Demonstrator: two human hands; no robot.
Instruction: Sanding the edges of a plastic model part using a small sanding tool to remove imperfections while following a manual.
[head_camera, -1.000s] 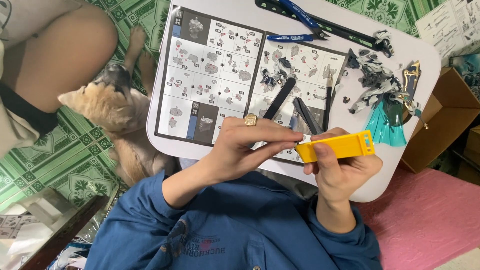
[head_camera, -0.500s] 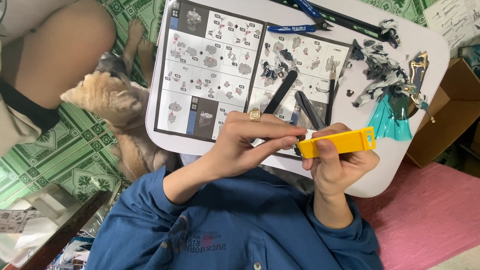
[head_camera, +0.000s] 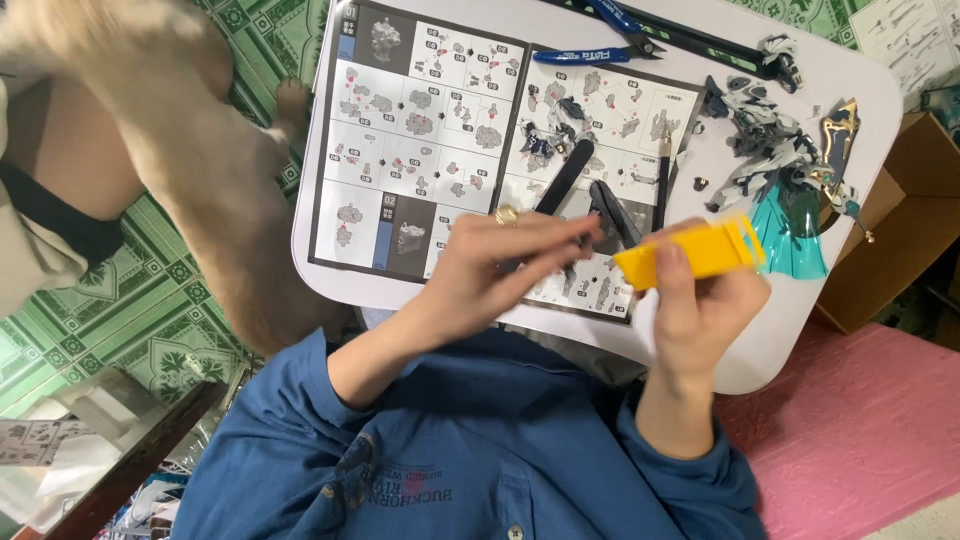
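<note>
You are holding a yellow plastic box-shaped cutter (head_camera: 690, 255) in your right hand (head_camera: 700, 310), clenched around its lower edge with the thumb lying up its near face. It is hovering just above the near right part of the white rounded counter (head_camera: 800, 330), tilted slightly upward to the right. Your left hand (head_camera: 500, 265), wearing a gold ring (head_camera: 506, 214), is reaching toward the cutter's left end; its fingers are curled and blurred, and you cannot tell whether they are pinching a small part or nothing at all.

Beneath your hands, an open black-and-white folded paper instruction sheet (head_camera: 430, 120) is lying flat on the counter, and two dark flat stick-shaped files (head_camera: 590, 190) are resting on its right page, angled toward each other. A thin dark pen-shaped knife (head_camera: 662, 180) is lying just beside them. Blue-handled side cutters (head_camera: 600, 55) are sitting at the far edge of the sheet. To the right, a partly built grey and white plastic model figure (head_camera: 770, 150) is lying on the counter, touching a translucent teal fan-shaped piece (head_camera: 795, 235).

On the left, a tan furry animal (head_camera: 200, 180) is standing on the green patterned floor mat (head_camera: 110, 300), close against the counter's edge. A brown cardboard box (head_camera: 900, 230) is sitting beside the counter on the right, by the pink mat (head_camera: 860, 420).
</note>
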